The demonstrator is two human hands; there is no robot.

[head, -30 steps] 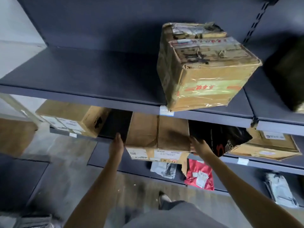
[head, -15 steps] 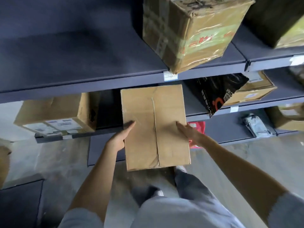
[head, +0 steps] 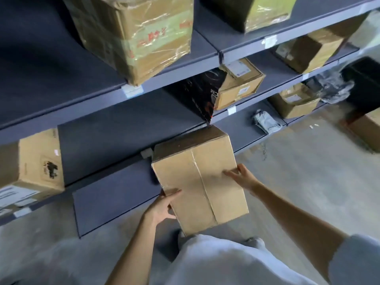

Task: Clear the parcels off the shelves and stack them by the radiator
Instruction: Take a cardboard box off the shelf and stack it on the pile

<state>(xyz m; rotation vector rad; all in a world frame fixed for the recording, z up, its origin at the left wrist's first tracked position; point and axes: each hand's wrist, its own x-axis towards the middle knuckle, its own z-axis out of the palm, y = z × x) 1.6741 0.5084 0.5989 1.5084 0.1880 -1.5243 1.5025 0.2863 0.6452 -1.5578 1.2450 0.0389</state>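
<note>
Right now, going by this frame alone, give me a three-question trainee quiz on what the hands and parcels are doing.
1. True or false: the plain brown box rests on a shelf.
2. Which hands hold it? A) left hand only B) right hand only C) both
3. Fill in: the black parcel lies on the ___ shelf, beside a labelled box.

Key: 1 false, it is held clear of the shelving, in front of the person. 2 C, one hand on each side. 3 middle, below the big taped box.
</note>
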